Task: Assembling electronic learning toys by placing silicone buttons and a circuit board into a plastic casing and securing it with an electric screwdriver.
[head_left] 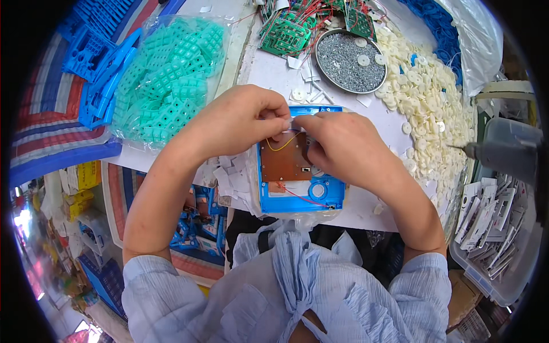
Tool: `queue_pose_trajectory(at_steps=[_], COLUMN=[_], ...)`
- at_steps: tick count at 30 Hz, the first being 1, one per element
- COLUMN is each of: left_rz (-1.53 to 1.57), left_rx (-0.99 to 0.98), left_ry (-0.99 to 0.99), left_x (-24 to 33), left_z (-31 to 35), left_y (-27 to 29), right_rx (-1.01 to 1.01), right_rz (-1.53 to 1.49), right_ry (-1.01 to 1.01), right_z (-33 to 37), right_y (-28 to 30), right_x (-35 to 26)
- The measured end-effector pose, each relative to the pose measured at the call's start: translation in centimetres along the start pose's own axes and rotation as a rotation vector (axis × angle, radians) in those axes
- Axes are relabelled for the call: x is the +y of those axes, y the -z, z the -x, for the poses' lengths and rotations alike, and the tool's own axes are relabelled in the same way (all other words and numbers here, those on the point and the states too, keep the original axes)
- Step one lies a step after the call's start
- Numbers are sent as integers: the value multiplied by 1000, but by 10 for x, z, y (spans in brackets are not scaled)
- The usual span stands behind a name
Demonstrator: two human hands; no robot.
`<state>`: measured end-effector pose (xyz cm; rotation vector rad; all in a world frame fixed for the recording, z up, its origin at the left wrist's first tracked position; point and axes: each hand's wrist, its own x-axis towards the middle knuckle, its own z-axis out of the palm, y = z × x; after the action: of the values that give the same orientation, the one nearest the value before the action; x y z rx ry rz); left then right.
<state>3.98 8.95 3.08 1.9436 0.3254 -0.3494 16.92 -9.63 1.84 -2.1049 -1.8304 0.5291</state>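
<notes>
On the table in front of me lies a blue plastic casing (339, 194) with a brown circuit board (281, 166) inside it. A thin yellow wire (282, 147) loops over the board, and a thin red wire (301, 198) crosses the casing's near part. My left hand (245, 121) is closed in a pinch above the board's far left corner. Close beside it, my right hand (347, 146) has its fingers curled, the index fingertip meeting the left fingertips at the casing's far end. What the fingertips hold is too small and covered to make out.
A clear bag of teal rubber keypads (171, 80) lies left, with blue plastic parts (103, 68) beyond. A round tray of screws (350, 62), green circuit boards (286, 34) and cream discs (429, 103) fill the back and right. A dark power screwdriver (503, 153) hangs right, above a bin (503, 288).
</notes>
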Motion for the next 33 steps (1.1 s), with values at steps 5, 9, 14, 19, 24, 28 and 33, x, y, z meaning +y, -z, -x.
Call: queue_pose_trajectory(at_steps=[5, 9, 14, 19, 24, 28, 33], left_rz=[273, 14, -111, -604, -487, -571, -635], left_rx=[89, 250, 296, 298, 353, 307, 248], left_ry=[24, -49, -135, -414, -407, -482, -589], left_x=[-19, -10, -3, -3, -1, -5, -9], left_z=[9, 3, -19, -31, -24, -22, -22], left_y=[-1, 0, -16, -35, -42, -41, -38], right_rx=[-115, -99, 19, 119, 310, 338, 271], right_rz=[-26, 11, 86, 108, 13, 19, 24], right_ry=[57, 77, 147, 172, 18, 13, 16], right_z=[-7, 2, 16, 31, 49, 48, 46], right_y=[4, 4, -10, -8, -15, -18, -11], right_x=[-6, -8, -9, -11, -3, -1, -6])
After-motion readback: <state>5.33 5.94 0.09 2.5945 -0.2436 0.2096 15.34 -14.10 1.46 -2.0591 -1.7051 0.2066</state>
